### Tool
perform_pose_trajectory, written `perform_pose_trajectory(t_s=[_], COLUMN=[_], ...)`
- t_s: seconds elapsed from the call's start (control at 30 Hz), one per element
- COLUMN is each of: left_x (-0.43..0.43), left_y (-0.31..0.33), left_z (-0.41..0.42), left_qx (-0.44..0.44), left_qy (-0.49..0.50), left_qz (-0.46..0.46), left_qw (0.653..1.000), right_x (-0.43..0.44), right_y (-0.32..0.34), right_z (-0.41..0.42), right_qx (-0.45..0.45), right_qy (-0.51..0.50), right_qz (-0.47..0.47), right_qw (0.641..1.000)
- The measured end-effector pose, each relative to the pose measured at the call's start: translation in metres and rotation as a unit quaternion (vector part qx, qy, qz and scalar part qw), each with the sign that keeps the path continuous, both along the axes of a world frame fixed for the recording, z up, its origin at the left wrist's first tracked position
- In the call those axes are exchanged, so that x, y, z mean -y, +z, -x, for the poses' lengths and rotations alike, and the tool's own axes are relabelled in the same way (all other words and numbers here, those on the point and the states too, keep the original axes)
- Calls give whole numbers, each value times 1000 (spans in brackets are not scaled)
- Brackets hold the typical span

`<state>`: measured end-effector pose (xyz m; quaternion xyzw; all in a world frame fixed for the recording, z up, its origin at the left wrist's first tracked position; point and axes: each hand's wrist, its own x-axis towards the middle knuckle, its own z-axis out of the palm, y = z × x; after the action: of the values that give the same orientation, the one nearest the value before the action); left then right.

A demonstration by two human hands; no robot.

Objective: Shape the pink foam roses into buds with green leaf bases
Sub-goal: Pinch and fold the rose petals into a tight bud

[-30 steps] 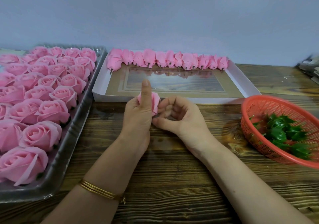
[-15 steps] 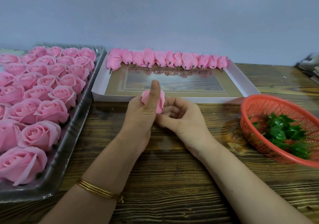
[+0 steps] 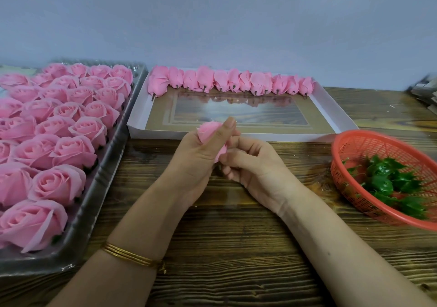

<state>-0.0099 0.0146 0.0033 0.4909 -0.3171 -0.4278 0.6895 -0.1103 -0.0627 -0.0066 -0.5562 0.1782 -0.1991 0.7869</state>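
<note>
Pink foam rose (image 3: 208,132) held mid-desk, just before the near edge of the white box (image 3: 272,137). Your left hand (image 3: 195,157) wraps it, thumb pressed along the petals; your right hand (image 3: 256,167) pinches its base. Squeeze evenly, petals overlapped; crushing likely creases foam.

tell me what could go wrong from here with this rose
The left hand wraps the rose with its thumb across the petals; too hard a squeeze could crease or tear them. The right hand pinches at the rose's base, so a twist there might pull it loose. The basket of leaves sits near the right forearm and could get knocked.
</note>
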Motion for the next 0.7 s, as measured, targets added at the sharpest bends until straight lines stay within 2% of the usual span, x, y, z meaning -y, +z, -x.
perform_pose_trajectory(t_s=[0.27, 0.4, 0.5, 0.6, 0.7], left_x=[1, -2, -1, 1, 3], left_y=[-5, -2, -2, -7, -11], left_z=[1, 0, 2, 4, 4], left_qx=[0, 21, 38, 120, 236], left_qy=[10, -11, 9, 91, 166], left_qz=[-13, -9, -8, -4, -22], left_qw=[1000, 1000, 999, 989, 957], right_x=[2, 6, 7, 6, 7], right_y=[-5, -4, -1, 3, 5], right_z=[-1, 1, 1, 1, 0], right_qx=[-23, -28, -31, -13, -6], right_qy=[-33, 0, 0, -20, -74], right_qz=[53, 19, -19, -57, -65], right_qw=[998, 999, 999, 998, 995])
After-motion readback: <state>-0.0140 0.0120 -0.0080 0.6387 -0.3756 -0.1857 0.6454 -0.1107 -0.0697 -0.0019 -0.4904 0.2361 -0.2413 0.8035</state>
